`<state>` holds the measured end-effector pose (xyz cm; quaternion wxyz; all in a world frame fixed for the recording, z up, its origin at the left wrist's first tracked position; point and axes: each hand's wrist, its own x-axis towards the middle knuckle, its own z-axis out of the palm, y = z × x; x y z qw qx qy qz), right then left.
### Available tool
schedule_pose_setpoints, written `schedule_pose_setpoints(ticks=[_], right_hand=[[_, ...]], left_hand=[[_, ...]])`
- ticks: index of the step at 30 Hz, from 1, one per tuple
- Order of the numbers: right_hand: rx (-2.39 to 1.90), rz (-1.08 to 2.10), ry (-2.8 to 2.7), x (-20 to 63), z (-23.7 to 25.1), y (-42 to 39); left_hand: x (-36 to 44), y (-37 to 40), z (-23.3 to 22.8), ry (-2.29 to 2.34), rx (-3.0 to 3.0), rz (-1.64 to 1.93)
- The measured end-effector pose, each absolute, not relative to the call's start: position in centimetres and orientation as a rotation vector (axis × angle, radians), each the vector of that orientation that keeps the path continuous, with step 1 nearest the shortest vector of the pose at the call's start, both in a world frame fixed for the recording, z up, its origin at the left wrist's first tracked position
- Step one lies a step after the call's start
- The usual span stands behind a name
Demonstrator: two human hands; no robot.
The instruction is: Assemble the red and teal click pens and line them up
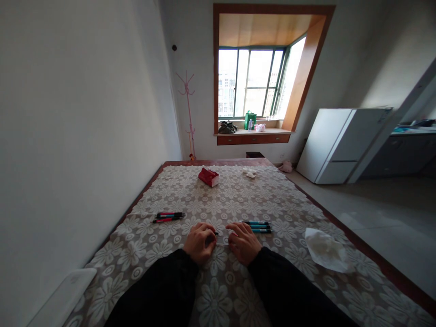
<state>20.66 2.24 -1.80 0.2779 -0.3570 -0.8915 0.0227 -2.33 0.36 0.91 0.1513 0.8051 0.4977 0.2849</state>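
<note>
My left hand [200, 241] and my right hand [243, 242] rest close together on the flower-patterned tablecloth [218, 200], both closed around a thin pen-like object [222, 236] that spans the gap between them; its dark tip pokes out beside my left fingers. Just past my right hand lie three teal-and-black pens [258, 226] side by side. To the left of my left hand lie a few red-and-black pens [168, 217].
A crumpled white sheet [323, 249] lies at the right of the table. A red tissue pack [208, 176] and a small white wad [250, 172] sit at the far end. A white flat thing [63, 297] is at the near left edge. A wall runs along the left.
</note>
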Motion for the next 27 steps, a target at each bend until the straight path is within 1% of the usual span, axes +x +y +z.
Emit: schedule_pose_setpoints(ticks=[8, 18, 27], right_hand=[[-1.073, 0.095, -2.448, 21.0, -0.6, 2.1], [-1.012, 0.103, -2.474, 20.8, -0.8, 2.1], [-1.121, 0.119, -2.443, 20.7, -0.6, 2.0]], left_hand=[[-2.3, 0.3, 0.8, 1.492, 2.308, 0.818], [-2.4, 0.4, 0.8, 1.474, 2.321, 0.815], [-2.5, 0.4, 0.7, 1.507, 2.316, 0.819]])
